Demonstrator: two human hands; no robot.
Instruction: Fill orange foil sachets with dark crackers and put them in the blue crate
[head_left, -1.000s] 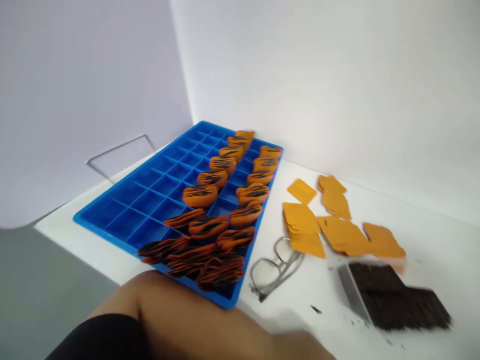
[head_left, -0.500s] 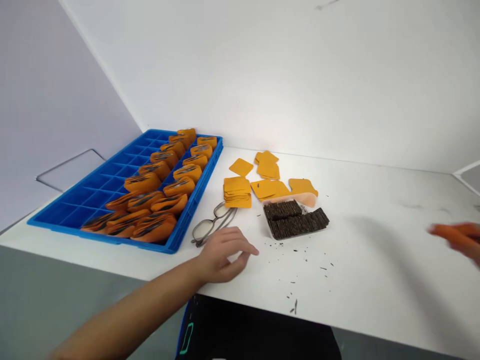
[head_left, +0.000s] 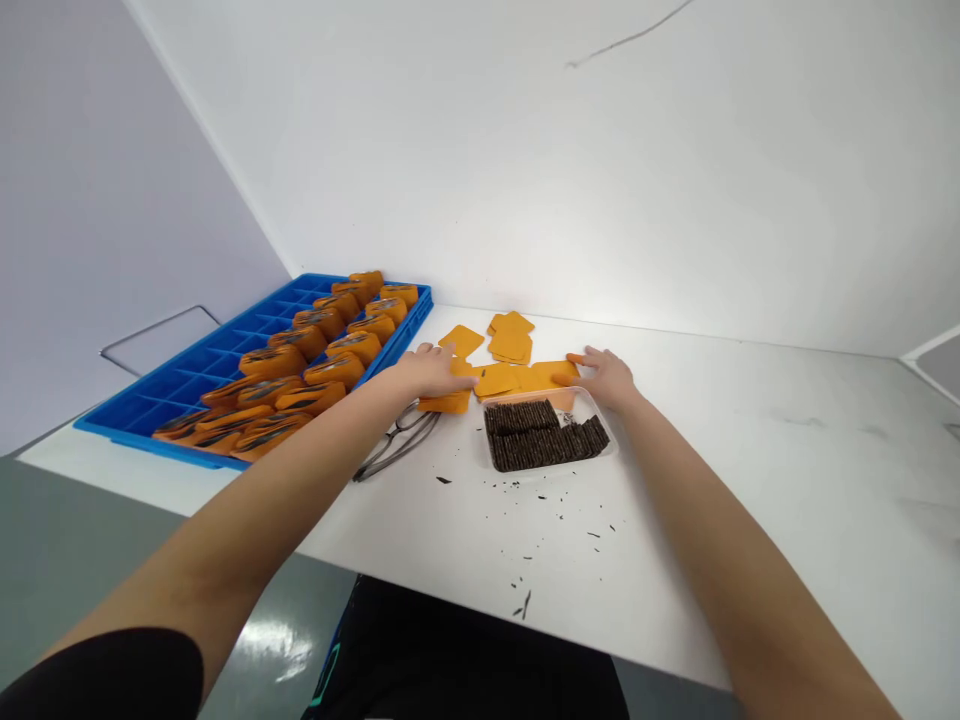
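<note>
My left hand lies with its fingers apart on a stack of orange square cards, partly covering it. My right hand rests at the right end of a row of orange cards, fingers spread, with orange on its fingertips. Between my forearms is a clear plastic tray holding rows of thin dark brown pieces. More orange cards lie behind, near the wall, and a single card is left of them.
A blue compartment tray with folded orange bundles stands at the left. Eyeglasses lie beside my left forearm. Dark crumbs are scattered toward the front edge. A wire handle sticks out at the far left.
My left hand has moved forward from the table by the eyeglasses onto the card stack. My right hand has come in from the far right to the cards. The view has shifted slightly.
</note>
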